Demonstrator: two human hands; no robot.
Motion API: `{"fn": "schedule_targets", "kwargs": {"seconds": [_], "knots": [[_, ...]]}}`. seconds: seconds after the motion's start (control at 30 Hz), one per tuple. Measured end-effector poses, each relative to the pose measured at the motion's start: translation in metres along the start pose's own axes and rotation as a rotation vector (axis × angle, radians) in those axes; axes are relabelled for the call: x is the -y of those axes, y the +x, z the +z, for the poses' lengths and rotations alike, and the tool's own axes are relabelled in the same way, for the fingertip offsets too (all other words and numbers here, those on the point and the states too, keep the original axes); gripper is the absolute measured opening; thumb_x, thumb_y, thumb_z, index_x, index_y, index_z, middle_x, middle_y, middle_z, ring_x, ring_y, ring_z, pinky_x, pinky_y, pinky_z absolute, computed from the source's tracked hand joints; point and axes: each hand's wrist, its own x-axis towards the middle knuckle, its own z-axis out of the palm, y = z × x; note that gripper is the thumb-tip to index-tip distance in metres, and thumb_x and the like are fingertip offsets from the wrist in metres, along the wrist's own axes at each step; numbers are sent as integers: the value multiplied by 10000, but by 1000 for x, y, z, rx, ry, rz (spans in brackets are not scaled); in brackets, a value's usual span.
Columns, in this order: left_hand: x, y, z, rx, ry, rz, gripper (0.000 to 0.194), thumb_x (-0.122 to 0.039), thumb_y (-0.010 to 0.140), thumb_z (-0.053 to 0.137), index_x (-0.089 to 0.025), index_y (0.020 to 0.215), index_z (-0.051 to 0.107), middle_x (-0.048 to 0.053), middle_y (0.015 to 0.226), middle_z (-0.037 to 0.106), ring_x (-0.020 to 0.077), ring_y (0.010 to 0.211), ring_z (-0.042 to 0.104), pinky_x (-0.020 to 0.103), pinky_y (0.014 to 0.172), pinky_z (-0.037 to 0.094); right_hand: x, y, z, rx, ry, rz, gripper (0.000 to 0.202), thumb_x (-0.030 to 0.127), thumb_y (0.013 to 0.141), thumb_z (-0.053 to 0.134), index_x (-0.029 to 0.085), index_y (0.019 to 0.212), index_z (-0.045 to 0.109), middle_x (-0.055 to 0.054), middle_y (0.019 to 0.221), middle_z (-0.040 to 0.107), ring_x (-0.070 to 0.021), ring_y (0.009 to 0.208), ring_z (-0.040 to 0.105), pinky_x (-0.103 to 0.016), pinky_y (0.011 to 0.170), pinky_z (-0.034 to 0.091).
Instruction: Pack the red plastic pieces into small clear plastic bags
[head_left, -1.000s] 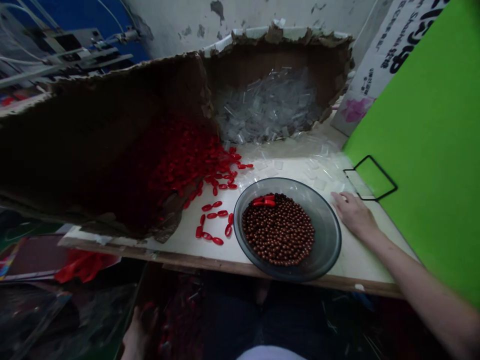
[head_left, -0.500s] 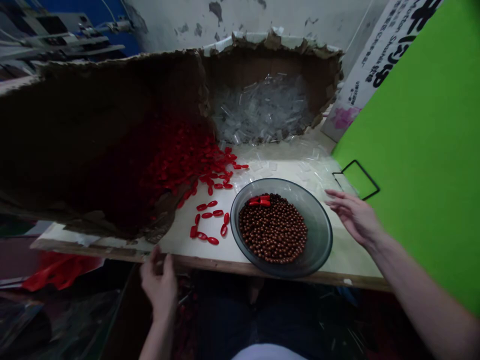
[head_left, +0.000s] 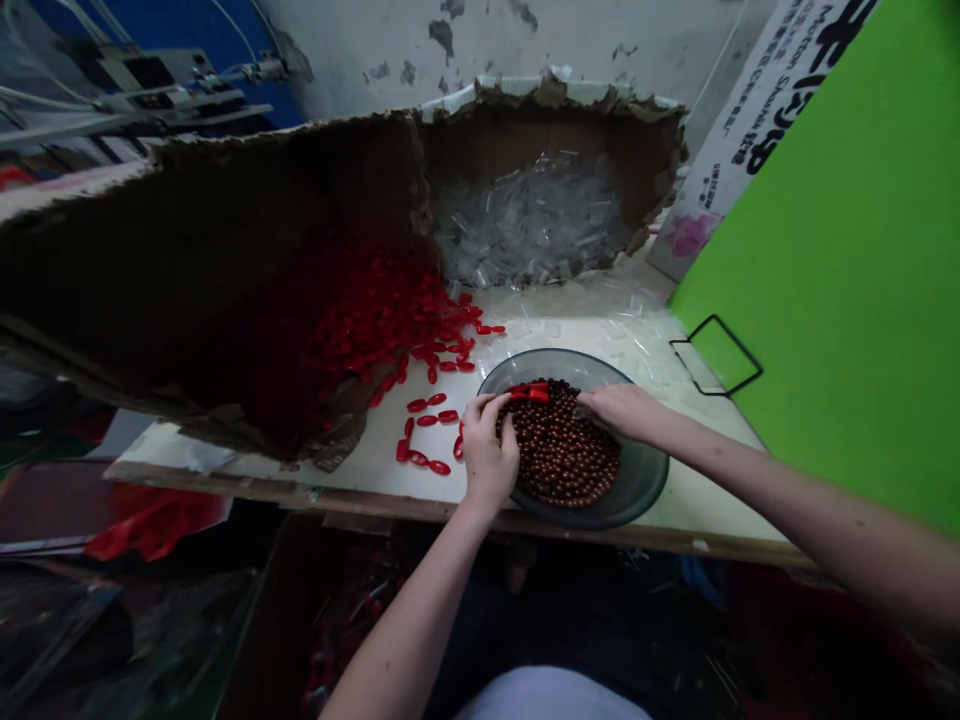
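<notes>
A grey translucent bowl [head_left: 646, 470] holds a heap of shiny brown beads [head_left: 570, 465]. Red plastic pieces [head_left: 537, 396] lie on top of the beads at the far left of the bowl. My left hand [head_left: 489, 455] is over the bowl's left rim, fingers curved towards those red pieces and the thumb apart from them. My right hand [head_left: 616, 410] reaches in from the right, its fingers pressed together at the beads; whatever is between them is hidden. More loose red pieces [head_left: 427, 460] lie on the table left of the bowl, one partly behind my left hand.
A torn cardboard box [head_left: 225, 200] behind holds a red pile [head_left: 382, 300] and, in its right part, clear plastic pieces [head_left: 532, 225]. A green panel [head_left: 840, 270] with a black wire frame [head_left: 739, 385] stands right. The table's wooden edge [head_left: 300, 488] runs along the front.
Both hands have come in to the bowl: the left from the table's front edge up and right, the right from beside the bowl leftward. The view has shifted slightly.
</notes>
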Motion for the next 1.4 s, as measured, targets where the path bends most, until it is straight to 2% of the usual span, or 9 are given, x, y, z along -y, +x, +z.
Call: {"fn": "schedule_targets", "kwargs": {"seconds": [0.2, 0.47, 0.53, 0.63, 0.73, 0.83, 1.03, 1.17, 1.4], "knots": [[1, -2, -2, 5, 28, 10, 285, -135, 870, 459, -196, 1094, 624, 91, 1112, 542, 190, 1072, 534, 354, 973, 437, 8, 0, -11, 51, 391, 8, 411, 307, 827, 530, 191, 1221, 538, -16, 765, 696, -172, 659, 645, -278, 644, 470], [2, -4, -2, 14, 25, 7, 276, -131, 869, 462, -196, 1078, 631, 94, 1110, 544, 194, 1072, 529, 363, 966, 445, 12, -11, -1, 178, 702, 113, 251, 361, 850, 474, 193, 958, 626, -28, 807, 694, -144, 606, 617, -268, 562, 493], [1, -4, -2, 14, 21, 9, 277, -128, 867, 463, -199, 1074, 631, 92, 1110, 544, 193, 1070, 529, 364, 962, 446, 7, -11, 0, 153, 577, 68, 262, 340, 866, 479, 196, 1046, 603, -31, 836, 709, -153, 642, 638, -280, 615, 499], [1, -3, -2, 11, 20, 13, 274, -128, 867, 463, -197, 1070, 633, 92, 1115, 542, 192, 1069, 528, 362, 961, 446, -1, -8, 0, 50, 85, -6, 316, 241, 846, 529, 163, 1152, 554, -73, 874, 719, -199, 742, 665, -289, 645, 481], [1, -4, -2, 4, 19, 11, 276, -133, 870, 461, -203, 1075, 631, 91, 1114, 541, 192, 1063, 530, 365, 960, 446, -3, -3, 4, -12, -241, -45, 213, 128, 859, 466, 119, 1026, 598, -144, 860, 703, -239, 738, 659, -312, 616, 447], [1, -5, -1, 2, 28, 10, 278, -132, 872, 457, -201, 1076, 631, 91, 1107, 544, 191, 1059, 530, 364, 958, 445, 10, 3, 13, -19, -288, -131, 221, 46, 853, 424, 119, 870, 632, -167, 873, 683, -251, 786, 647, -330, 660, 436], [2, -5, -1, 13, 51, 5, 285, -130, 869, 453, -192, 1080, 635, 100, 1114, 546, 195, 1060, 532, 359, 951, 448, 59, 4, 34, -6, -296, -376, 182, 82, 858, 482, 144, 894, 649, -112, 875, 680, -219, 790, 628, -311, 662, 440], [2, -5, -1, 20, 55, 5, 302, -118, 862, 446, -202, 1083, 633, 99, 1120, 547, 202, 1065, 528, 374, 951, 446, 79, 2, 36, -21, -103, -460, 194, 100, 846, 493, 158, 918, 663, -87, 869, 690, -204, 779, 638, -298, 664, 455], [5, -4, 0, -4, 30, 3, 319, -119, 872, 414, -208, 1093, 627, 89, 1099, 554, 193, 1049, 543, 361, 948, 443, 65, -4, 25, -4, 633, -188, 204, 208, 776, 610, 197, 965, 687, -31, 930, 727, -199, 857, 661, -339, 828, 480]]}}
